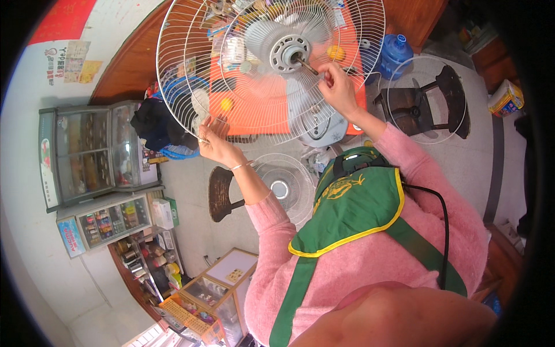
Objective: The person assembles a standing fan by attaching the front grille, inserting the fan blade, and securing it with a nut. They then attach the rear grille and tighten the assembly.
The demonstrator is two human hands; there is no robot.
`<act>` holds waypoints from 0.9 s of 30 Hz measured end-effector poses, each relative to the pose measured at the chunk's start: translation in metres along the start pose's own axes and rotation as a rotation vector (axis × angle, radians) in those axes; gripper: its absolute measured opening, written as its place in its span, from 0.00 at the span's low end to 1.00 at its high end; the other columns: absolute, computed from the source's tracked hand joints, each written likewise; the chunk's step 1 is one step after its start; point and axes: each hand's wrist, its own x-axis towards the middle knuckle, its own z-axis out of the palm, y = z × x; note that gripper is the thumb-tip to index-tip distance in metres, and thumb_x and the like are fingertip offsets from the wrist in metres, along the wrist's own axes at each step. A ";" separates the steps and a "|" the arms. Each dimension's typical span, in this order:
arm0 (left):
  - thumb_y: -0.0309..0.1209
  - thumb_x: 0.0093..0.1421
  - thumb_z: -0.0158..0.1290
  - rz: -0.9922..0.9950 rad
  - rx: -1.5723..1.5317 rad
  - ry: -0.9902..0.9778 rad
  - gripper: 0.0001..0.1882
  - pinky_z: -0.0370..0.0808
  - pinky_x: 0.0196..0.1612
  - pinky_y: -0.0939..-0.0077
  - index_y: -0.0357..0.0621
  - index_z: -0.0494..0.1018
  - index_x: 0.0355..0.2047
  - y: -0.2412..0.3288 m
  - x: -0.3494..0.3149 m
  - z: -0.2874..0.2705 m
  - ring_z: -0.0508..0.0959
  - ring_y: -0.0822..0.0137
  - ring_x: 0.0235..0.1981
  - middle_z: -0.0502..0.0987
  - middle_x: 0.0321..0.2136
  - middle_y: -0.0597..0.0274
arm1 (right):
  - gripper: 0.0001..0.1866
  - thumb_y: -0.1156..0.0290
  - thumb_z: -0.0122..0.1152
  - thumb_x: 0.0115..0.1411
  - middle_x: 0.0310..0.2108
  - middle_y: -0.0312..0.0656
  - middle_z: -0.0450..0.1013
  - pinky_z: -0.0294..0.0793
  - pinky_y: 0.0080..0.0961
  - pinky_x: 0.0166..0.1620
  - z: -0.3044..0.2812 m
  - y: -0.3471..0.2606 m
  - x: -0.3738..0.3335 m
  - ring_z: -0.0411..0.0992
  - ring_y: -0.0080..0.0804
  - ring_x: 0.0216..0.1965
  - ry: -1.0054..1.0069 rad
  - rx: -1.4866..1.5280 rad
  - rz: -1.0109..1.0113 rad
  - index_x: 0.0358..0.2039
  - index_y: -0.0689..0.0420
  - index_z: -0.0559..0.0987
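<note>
My left hand [215,143] clamps rim of round white wire fan guard [191,75], held up before me. My right hand [338,88] pinches at grey metal motor shaft [305,63] by round hub [291,53]. Step: fitting guard at hub, I judge. Next needs steady rim, fine fingertip alignment.

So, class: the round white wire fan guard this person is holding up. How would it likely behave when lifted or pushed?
The wire fan guard is mostly open gaps between thin wires, so probably light for its size. The left hand steadies its rim while the right hand works at the hub, suggesting it is stiff enough overall. Thin wires may flex if pressed; being round, it could roll on edge.
</note>
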 end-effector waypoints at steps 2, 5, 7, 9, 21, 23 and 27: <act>0.42 0.66 0.42 0.003 0.010 0.010 0.21 0.78 0.25 0.76 0.33 0.71 0.36 0.000 0.000 0.000 0.81 0.62 0.27 0.79 0.28 0.48 | 0.24 0.78 0.55 0.46 0.29 0.37 0.64 0.68 0.26 0.28 0.000 -0.001 0.007 0.66 0.28 0.24 0.115 0.125 0.032 0.46 0.49 0.72; 0.43 0.66 0.42 0.012 0.015 0.008 0.21 0.78 0.25 0.76 0.33 0.71 0.36 0.001 0.001 0.000 0.81 0.63 0.27 0.79 0.28 0.48 | 0.21 0.77 0.55 0.46 0.29 0.37 0.64 0.68 0.26 0.27 0.000 -0.003 0.018 0.67 0.28 0.24 0.050 0.125 -0.152 0.43 0.49 0.73; 0.43 0.66 0.42 0.011 0.016 0.010 0.21 0.78 0.26 0.76 0.33 0.71 0.35 0.001 0.001 0.000 0.81 0.62 0.27 0.79 0.28 0.48 | 0.23 0.77 0.55 0.46 0.30 0.37 0.64 0.69 0.27 0.28 -0.001 -0.003 0.016 0.68 0.29 0.25 0.080 0.048 -0.124 0.45 0.48 0.71; 0.42 0.66 0.42 0.003 0.017 0.016 0.21 0.78 0.26 0.76 0.33 0.71 0.35 0.001 0.000 0.000 0.81 0.62 0.27 0.79 0.28 0.48 | 0.25 0.78 0.55 0.46 0.31 0.38 0.64 0.69 0.28 0.28 -0.003 -0.001 0.011 0.69 0.30 0.26 0.058 -0.016 -0.096 0.48 0.48 0.70; 0.42 0.65 0.43 -0.004 0.014 0.021 0.20 0.78 0.25 0.76 0.33 0.71 0.35 0.002 0.000 -0.002 0.81 0.62 0.27 0.79 0.28 0.48 | 0.26 0.81 0.53 0.45 0.33 0.39 0.63 0.70 0.28 0.28 -0.006 -0.001 0.019 0.71 0.30 0.27 0.054 -0.008 -0.094 0.47 0.48 0.71; 0.43 0.65 0.43 0.007 0.014 0.028 0.21 0.78 0.25 0.77 0.33 0.71 0.35 0.002 -0.001 -0.002 0.81 0.62 0.27 0.79 0.27 0.48 | 0.28 0.82 0.53 0.45 0.34 0.39 0.62 0.70 0.28 0.29 -0.007 -0.002 0.018 0.71 0.29 0.28 0.019 -0.050 0.032 0.49 0.47 0.71; 0.43 0.65 0.44 -0.009 0.015 0.036 0.20 0.78 0.25 0.77 0.34 0.72 0.35 0.005 -0.001 0.000 0.81 0.62 0.27 0.79 0.27 0.48 | 0.24 0.83 0.55 0.44 0.32 0.37 0.63 0.70 0.27 0.28 -0.005 -0.003 0.021 0.70 0.29 0.27 0.107 0.054 -0.118 0.43 0.48 0.74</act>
